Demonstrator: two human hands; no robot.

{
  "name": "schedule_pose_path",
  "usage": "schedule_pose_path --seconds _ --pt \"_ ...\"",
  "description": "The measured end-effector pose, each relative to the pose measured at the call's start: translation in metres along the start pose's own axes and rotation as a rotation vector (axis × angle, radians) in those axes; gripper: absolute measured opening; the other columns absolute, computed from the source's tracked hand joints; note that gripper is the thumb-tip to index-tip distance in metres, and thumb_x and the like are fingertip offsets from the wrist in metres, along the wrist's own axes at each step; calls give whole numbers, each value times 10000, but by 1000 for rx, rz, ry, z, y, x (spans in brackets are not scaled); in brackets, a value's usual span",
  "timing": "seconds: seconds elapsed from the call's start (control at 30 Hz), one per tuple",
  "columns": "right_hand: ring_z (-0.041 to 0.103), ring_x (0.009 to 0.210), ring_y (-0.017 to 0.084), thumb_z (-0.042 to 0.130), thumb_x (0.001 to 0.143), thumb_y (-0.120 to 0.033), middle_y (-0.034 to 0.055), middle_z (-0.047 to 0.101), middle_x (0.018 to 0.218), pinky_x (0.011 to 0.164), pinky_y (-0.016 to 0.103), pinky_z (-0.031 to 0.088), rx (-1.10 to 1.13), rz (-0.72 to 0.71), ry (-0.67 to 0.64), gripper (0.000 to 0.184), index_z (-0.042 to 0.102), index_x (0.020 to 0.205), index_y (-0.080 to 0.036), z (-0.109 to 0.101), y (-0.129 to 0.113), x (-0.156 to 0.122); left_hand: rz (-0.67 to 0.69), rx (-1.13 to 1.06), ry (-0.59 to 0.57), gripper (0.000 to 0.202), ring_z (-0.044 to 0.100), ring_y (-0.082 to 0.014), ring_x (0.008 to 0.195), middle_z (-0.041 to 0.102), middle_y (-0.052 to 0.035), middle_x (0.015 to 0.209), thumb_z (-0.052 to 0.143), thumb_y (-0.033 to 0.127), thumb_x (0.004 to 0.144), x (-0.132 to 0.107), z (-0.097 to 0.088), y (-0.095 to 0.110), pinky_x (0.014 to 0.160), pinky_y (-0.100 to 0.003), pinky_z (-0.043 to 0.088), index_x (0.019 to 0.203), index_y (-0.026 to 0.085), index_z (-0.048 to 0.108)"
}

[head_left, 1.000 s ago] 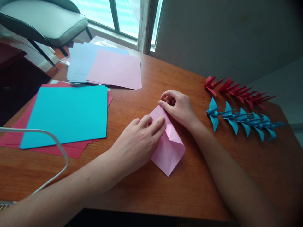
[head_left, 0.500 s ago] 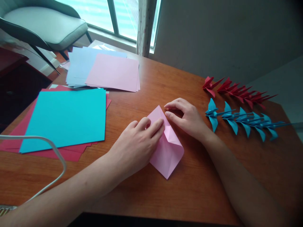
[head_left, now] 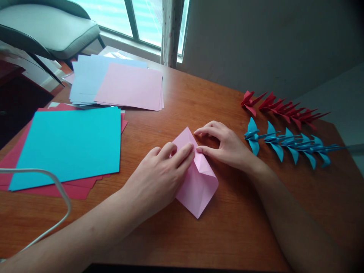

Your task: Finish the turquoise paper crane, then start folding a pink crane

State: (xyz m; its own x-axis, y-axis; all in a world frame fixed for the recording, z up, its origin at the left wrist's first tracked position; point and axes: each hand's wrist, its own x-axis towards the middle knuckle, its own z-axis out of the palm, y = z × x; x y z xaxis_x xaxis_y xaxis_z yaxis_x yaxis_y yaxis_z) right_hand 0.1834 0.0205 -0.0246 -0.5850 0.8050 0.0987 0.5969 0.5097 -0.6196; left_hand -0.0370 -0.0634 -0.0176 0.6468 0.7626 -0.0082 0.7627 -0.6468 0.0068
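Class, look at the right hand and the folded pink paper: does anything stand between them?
Nothing visible does. The right hand is right at the edge of the pink paper. The left hand covers part of the paper from the other side, and the blue paper cranes stand off to the right.

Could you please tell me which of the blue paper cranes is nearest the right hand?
It is the leftmost blue crane in the picture, closest to the right hand; the other blue cranes all sit farther right, beyond it.
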Motion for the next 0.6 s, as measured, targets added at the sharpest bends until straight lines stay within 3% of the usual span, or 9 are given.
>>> schedule_pose_path --seconds 0.6 --pt "587 958 213 765 829 -250 45 618 1004 912 386 494 16 -28 -43 302 668 1115 -253 -2 3 1 8 17 2 555 534 -277 1071 503 -68 1531 465 182 935 1 -1 -1 803 -415 508 1488 147 488"
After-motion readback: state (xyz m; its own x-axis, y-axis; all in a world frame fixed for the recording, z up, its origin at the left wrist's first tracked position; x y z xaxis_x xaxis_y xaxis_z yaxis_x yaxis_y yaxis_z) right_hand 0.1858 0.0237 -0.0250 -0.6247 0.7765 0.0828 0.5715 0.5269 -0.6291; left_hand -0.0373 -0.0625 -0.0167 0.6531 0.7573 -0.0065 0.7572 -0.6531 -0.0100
